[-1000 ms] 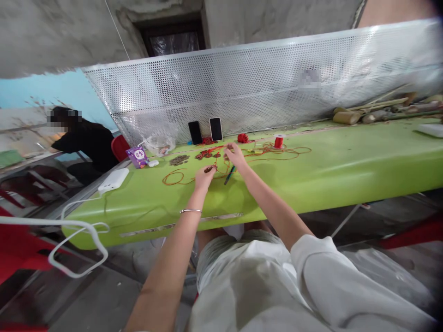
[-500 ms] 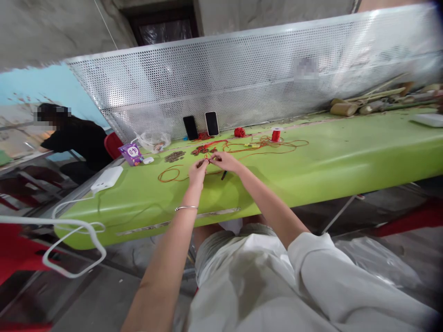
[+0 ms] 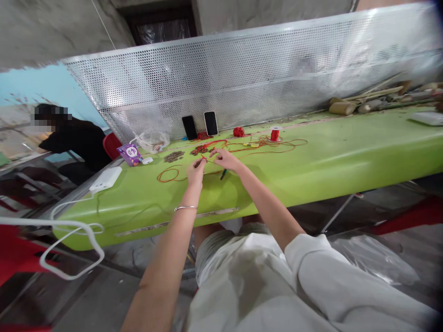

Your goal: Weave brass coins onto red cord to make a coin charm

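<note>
Red cord point(image 3: 207, 159), thin and taut, runs between the two sets of fingertips, its short held stretch lying roughly left to right over the green table point(image 3: 328, 157). The left hand point(image 3: 195, 168) pinches one end, the right hand point(image 3: 224, 159) pinches the other (both are closed on it, equally near). Just beyond the cord lies a pile of red knotted pieces point(image 3: 202, 148); to its left, loose cord loops point(image 3: 169, 174) and a heap of dark coins point(image 3: 173, 157). Further left of the cord sits a clear plastic bag point(image 3: 154, 139), contents too blurred to tell. Behind it, two phones point(image 3: 200, 125) lean on the perforated metal panel point(image 3: 242, 78), and a red spool point(image 3: 274, 134) stands to the right.
</note>
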Action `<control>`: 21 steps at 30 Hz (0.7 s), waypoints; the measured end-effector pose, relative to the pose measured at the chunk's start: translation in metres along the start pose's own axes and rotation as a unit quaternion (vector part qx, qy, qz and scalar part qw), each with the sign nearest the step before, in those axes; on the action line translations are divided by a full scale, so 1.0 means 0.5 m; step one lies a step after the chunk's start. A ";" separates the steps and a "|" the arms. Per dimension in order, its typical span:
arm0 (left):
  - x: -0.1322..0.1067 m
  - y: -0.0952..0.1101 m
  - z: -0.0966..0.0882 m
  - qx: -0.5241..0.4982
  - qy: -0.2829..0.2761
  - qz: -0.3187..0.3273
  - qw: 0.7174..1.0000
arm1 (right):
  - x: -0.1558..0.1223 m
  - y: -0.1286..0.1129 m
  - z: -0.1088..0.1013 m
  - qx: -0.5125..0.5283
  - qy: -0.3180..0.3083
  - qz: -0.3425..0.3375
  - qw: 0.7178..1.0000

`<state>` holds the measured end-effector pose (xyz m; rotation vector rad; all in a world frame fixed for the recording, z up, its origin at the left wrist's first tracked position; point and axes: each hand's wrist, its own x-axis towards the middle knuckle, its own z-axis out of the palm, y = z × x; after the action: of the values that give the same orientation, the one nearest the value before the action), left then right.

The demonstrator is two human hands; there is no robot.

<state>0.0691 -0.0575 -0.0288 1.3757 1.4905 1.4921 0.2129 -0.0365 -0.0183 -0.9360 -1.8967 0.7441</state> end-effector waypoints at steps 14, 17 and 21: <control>-0.007 -0.002 0.009 0.045 -0.105 0.036 0.993 | 0.016 0.000 0.006 0.005 0.055 0.062 0.997; -0.010 -0.002 0.010 0.055 -0.119 0.040 0.991 | 0.018 0.001 0.006 0.007 0.059 0.065 0.996; -0.012 0.004 0.009 0.060 -0.119 0.041 0.990 | 0.016 -0.005 0.003 0.009 0.081 0.063 0.995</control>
<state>0.0752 -0.0619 -0.0293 1.6418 1.4052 1.2521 0.2081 -0.0310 -0.0136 -1.0793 -1.7001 0.7342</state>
